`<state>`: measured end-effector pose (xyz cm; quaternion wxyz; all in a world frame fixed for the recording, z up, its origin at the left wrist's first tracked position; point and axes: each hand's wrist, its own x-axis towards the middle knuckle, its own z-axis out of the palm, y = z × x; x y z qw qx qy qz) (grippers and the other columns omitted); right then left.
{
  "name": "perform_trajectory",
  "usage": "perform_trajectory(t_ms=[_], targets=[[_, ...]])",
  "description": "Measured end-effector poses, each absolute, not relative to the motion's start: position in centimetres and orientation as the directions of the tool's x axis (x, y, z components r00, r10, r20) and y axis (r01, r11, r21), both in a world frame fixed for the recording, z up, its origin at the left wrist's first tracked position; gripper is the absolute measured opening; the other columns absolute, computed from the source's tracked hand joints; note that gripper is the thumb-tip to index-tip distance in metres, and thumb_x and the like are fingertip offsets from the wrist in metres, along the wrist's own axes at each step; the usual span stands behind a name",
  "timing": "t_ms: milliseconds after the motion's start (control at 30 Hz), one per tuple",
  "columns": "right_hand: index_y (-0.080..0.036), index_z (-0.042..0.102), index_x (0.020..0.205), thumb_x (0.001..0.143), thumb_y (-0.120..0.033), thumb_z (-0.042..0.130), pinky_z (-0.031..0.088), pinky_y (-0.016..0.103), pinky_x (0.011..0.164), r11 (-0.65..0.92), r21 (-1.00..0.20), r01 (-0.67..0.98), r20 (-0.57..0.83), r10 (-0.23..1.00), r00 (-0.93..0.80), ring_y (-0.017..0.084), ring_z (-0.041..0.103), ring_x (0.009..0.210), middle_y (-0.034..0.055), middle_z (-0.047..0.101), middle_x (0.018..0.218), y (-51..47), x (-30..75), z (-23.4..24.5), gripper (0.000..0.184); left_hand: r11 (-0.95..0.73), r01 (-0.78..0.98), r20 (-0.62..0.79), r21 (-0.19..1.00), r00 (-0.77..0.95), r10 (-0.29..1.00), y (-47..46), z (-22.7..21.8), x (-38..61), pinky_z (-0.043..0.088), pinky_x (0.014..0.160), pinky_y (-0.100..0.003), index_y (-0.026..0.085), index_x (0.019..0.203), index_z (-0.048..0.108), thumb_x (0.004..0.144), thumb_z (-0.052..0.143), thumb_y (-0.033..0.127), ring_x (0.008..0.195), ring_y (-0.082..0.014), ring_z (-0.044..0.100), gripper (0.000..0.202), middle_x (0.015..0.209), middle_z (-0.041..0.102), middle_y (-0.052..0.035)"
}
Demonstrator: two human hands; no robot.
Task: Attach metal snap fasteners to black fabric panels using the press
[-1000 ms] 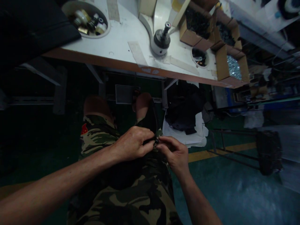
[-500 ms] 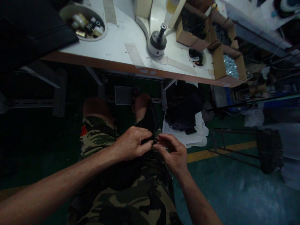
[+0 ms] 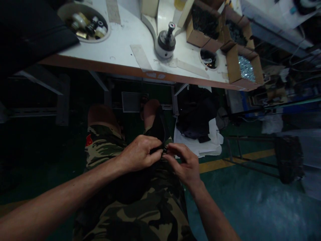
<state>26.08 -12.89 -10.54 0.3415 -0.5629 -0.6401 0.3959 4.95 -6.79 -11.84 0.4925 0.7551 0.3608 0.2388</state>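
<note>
Carton [image 3: 232,65]: silvery pieces [image 3: 246,68] | bin [image 3: 69,11]: mixed fittings [image 3: 92,26] | left hand [image 3: 141,152]: black cloth [image 3: 157,129]

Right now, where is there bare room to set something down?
The widest bare patch of bench lies between the large tub and the round fixture, with some tape. A narrower one lies between fixture and small tub. Crowded: the right end, where boxes flank that tub, and your lap, where left hand and right hand meet.

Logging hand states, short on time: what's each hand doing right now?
Left hand: closed, pinching black cloth.
Right hand: curled, fingertips at a small dark piece; whether gripping it cannot be told.
</note>
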Motion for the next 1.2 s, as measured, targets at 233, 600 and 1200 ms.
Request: perform_trajectory(t_ms=[233,600,1200], targets=[[-0.024,0.08,0.098,0.089,-0.025,0.078,0.061,0.027,0.074,-0.134,-0.879,0.458,-0.166,0.986,-0.032,0.017,0.075,0.081,0.0027,0.079,0.091,-12.6,25.1,-10.3,0.01,-0.277,0.319,0.012,0.906,0.636,0.771,-6.7,-11.5,5.1,0.03,0.058,-0.025,0.016,0.069,0.052,0.091,0.058,0.018,0.059,-0.0087,0.047,0.023,0.064,0.05,0.0029],[-0.024,0.078,0.105,0.086,-0.027,0.081,0.061,0.028,0.074,-0.237,-0.898,0.37,-0.27,0.962,-0.04,0.018,0.076,0.082,0.0033,0.079,0.095,-12.5,25.7,-10.8,0.02,-0.24,0.317,-0.013,0.918,0.627,0.779,-6.6,-11.5,4.9,0.032,0.059,-0.024,0.014,0.07,0.057,0.091,0.058,0.017,0.06,-0.0085,0.05,0.02,0.065,0.053,0.0025],[-0.025,0.08,0.098,0.086,-0.035,0.08,0.056,0.026,0.071,-0.279,-0.892,0.357,-0.297,0.955,0.004,0.017,0.071,0.08,0.003,0.076,0.092,-12.4,25.6,-11.1,0.016,-0.173,0.38,-0.147,0.909,0.679,0.719,-6.1,-11.6,4.8,0.029,0.06,-0.026,0.017,0.072,0.053,0.095,0.056,0.024,0.063,-0.01,0.049,0.024,0.067,0.053,0.0028]])
